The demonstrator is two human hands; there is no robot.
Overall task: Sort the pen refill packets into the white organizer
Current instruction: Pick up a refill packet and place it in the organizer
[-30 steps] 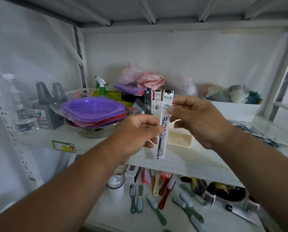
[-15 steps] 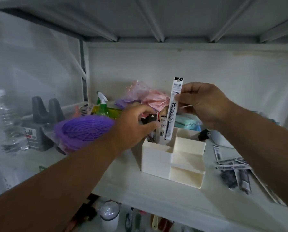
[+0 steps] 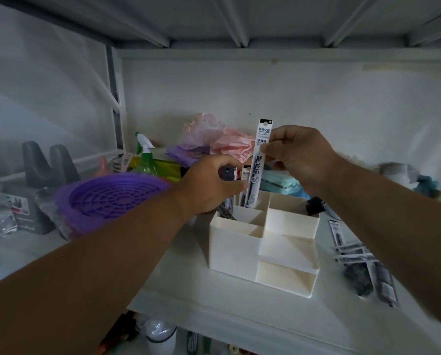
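While the right hand [image 3: 297,156] pinches a refill packet [image 3: 257,162], the left hand [image 3: 209,185] clutches others.
Below the pinch, its foot could catch the white organizer [image 3: 236,247] rim and buckle.

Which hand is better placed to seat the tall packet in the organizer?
Right hand: it pinches the tall packet, already upright over the organizer's rear slot. The left hand holds other packets.

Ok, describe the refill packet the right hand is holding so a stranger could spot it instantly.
Find the white organizer on the shelf. Above its back compartment, the right hand pinches a tall white refill packet upright. It stands higher than the shorter packets beside it, which the left hand grips.
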